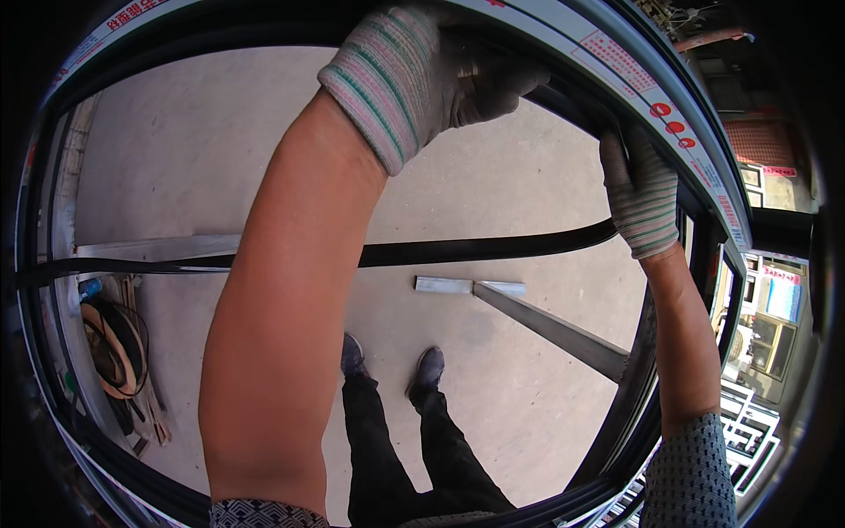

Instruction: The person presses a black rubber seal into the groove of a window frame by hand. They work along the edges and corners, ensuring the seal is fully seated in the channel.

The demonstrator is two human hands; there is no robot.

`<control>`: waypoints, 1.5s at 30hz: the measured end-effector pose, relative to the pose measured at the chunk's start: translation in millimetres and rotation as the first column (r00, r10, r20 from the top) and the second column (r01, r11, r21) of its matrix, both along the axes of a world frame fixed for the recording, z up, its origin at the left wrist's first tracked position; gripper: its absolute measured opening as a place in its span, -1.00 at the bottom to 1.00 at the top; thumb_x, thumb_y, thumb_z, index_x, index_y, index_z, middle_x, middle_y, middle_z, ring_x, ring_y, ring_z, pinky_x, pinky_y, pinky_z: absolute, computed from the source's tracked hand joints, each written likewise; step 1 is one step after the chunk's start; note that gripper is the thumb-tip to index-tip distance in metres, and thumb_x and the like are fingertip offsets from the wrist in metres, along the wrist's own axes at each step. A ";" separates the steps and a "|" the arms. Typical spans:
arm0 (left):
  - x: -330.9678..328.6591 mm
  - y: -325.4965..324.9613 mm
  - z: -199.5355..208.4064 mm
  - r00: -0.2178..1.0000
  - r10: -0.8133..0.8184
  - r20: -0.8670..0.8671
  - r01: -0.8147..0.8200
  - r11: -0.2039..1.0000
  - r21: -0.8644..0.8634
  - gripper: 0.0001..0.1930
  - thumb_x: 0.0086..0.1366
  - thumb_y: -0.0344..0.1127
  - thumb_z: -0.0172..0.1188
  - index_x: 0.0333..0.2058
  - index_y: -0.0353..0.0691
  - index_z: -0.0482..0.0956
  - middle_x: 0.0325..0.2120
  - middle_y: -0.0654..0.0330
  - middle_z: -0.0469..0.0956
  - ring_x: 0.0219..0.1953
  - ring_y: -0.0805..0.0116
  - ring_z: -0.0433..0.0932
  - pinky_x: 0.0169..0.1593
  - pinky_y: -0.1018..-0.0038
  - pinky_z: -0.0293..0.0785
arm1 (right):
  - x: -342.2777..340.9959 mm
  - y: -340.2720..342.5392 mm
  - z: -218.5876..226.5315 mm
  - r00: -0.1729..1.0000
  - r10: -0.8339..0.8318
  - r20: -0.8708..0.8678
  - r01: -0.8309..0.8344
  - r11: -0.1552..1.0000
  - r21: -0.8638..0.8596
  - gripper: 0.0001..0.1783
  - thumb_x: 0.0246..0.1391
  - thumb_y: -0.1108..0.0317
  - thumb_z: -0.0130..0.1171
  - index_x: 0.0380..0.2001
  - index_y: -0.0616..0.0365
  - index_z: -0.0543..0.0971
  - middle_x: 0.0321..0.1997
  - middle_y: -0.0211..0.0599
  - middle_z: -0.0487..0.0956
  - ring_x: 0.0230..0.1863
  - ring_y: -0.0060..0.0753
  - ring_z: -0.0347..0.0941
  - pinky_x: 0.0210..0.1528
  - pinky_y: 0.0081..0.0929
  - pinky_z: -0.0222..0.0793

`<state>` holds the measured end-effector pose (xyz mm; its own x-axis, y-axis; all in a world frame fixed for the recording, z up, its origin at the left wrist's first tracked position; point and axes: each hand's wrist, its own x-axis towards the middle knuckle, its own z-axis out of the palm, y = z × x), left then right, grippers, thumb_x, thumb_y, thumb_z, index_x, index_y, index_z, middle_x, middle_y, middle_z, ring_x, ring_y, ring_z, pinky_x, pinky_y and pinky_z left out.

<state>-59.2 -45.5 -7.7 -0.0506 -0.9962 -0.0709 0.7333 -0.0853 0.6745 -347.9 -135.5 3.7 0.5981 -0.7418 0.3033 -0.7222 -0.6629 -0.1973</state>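
A large rectangular window frame [704, 167], its bars partly covered in white printed film, surrounds the view. A long black rubber strip [484, 250] crosses the opening from the left side to my right hand. My right hand [647, 198], in a striped knit glove, is closed around this strip at the frame's right inner edge. At the far bar, my left hand [440, 84], gloved alike, has its fingers bent together against the dark inner edge. Whatever lies under those fingertips is hidden in shadow.
Through the frame appears a concrete floor [546, 202] with my shoes [428, 370] on it. Grey metal support bars [550, 330] run beneath. A straw hat [119, 348] and cables lie at the left. White frames [748, 431] stand at the right.
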 end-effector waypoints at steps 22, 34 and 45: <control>59.7 18.1 -2.7 0.984 0.128 -0.124 -0.120 0.990 0.070 -0.65 0.29 -0.38 0.04 -0.04 -0.50 0.56 -0.23 -0.21 0.68 -0.39 0.21 0.72 -0.43 0.51 0.75 | -4.3 -0.4 -1.4 0.997 -0.080 0.012 0.078 0.992 0.101 -0.67 0.36 0.28 0.25 0.00 0.34 0.65 -0.24 0.10 0.73 -0.27 -0.05 0.67 -0.10 -0.28 0.58; 138.3 46.6 -1.7 0.922 0.374 -0.094 -0.358 0.921 0.156 -0.75 0.27 -0.52 0.02 -0.13 -0.50 0.57 -0.27 -0.17 0.68 -0.53 0.30 0.66 -0.53 0.55 0.69 | -2.3 -1.0 3.5 0.992 -0.094 -0.082 0.099 0.994 0.053 -0.67 0.36 0.28 0.23 0.02 0.34 0.63 -0.17 0.15 0.71 -0.19 0.03 0.65 -0.02 -0.23 0.55; 51.4 54.1 -9.5 0.415 0.562 0.715 -0.722 0.682 -0.116 -0.72 0.52 -0.26 0.02 -0.03 -0.30 0.62 -0.26 0.08 0.77 -0.26 0.36 0.75 -0.14 0.43 0.72 | -10.5 -4.0 -0.5 0.998 -0.057 -0.003 0.057 0.994 0.093 -0.66 0.37 0.32 0.21 0.05 0.37 0.61 -0.16 0.14 0.70 -0.21 0.01 0.59 -0.01 -0.19 0.51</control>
